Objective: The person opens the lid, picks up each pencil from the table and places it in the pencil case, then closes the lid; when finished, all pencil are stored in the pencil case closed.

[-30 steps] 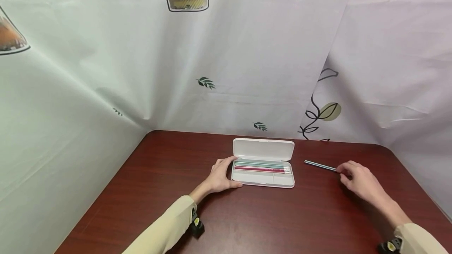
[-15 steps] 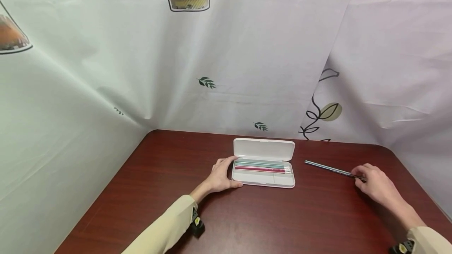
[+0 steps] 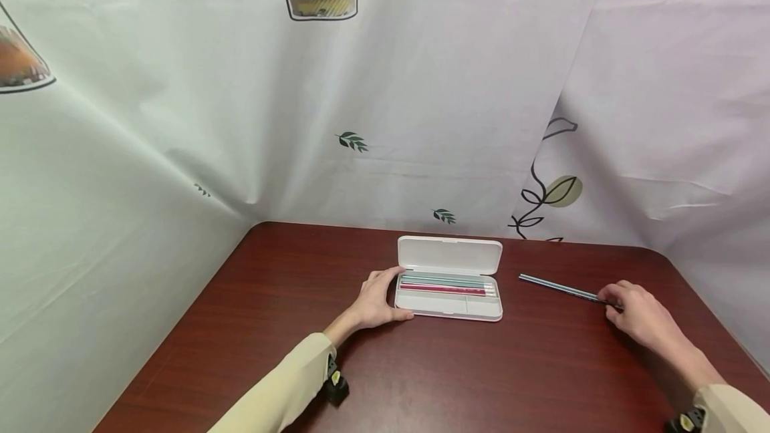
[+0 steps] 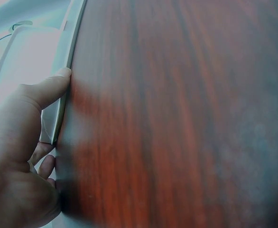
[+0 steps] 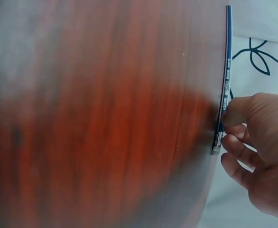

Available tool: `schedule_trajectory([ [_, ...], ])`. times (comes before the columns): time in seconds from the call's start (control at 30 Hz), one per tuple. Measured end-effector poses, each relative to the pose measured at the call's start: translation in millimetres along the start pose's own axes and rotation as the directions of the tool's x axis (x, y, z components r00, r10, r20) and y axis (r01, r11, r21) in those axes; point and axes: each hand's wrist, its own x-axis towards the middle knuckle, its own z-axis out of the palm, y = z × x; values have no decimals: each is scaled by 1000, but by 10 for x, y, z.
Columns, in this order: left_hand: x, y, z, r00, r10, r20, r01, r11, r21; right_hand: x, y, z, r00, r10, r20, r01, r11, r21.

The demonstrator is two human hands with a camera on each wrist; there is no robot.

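A white pencil case [image 3: 430,303] lies on the table with its lid [image 3: 448,256] raised. Inside it several pale blue pencils [image 3: 445,279] and red pencils [image 3: 442,289] lie side by side. My left hand [image 3: 374,301] grips the case's left end, thumb [image 4: 56,88] on the front edge and fingers at the back corner. To the right of the case, slender blue pencils [image 3: 556,286] stretch along the table, close together. My right hand [image 5: 267,147] pinches them near the eraser end [image 5: 216,148], thumb lying over them and other fingers curled.
The dark red wooden table [image 3: 481,373] meets a white cloth backdrop [image 3: 451,119] at its far edge. More cloth [image 3: 120,239] hangs along the left side. A small black wrist camera [image 3: 335,387] sits on the left sleeve.
My right hand has slid rightward along the blue pencils to their near end, so more of their length shows. The left hand and the case have stayed put.
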Motion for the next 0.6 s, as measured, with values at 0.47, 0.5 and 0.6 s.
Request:
schedule_trajectory([
  [0.47,-7,8,7,1000,17,-10,-17,1000,3,58,10,-32,993,-5,116,11,999,-45],
  [0.5,-7,7,6,1000,17,-9,-17,1000,3,59,10,-33,993,-3,122,9,999,-45],
  [0.6,-3,0,5,1000,18,-8,-18,1000,9,62,9,-31,990,-4,138,10,999,-42],
])
